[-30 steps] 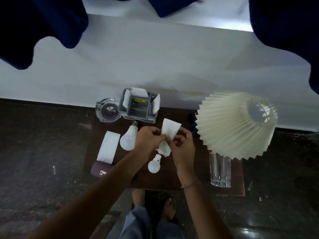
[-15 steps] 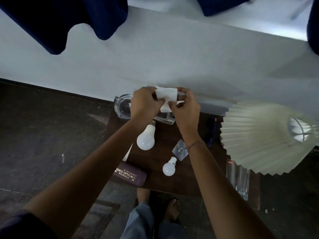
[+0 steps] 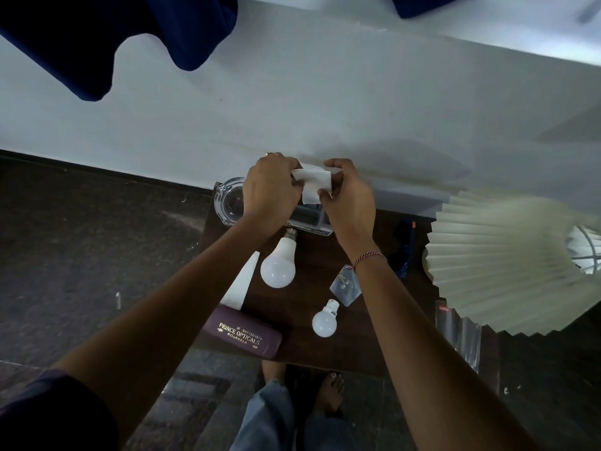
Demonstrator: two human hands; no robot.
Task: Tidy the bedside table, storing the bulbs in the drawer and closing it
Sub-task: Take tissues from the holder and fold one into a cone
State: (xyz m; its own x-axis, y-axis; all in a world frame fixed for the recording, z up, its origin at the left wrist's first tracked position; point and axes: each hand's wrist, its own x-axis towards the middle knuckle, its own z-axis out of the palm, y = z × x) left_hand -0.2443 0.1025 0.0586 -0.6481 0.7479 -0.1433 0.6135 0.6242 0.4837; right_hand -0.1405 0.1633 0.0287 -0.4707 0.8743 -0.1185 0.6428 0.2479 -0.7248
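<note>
Left hand and right hand pinch a folded white paper above the grey holder; large bulb and small bulb lie on the table. Best to slot the paper in squarely

Before me: a maroon spectacle case marked Prince Opticals, a glass ashtray near the wall, and a pleated cream lampshade to my right.

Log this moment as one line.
left hand, right hand: hold folded white paper | large bulb, small bulb: on bedside table | drawer: unseen
</note>
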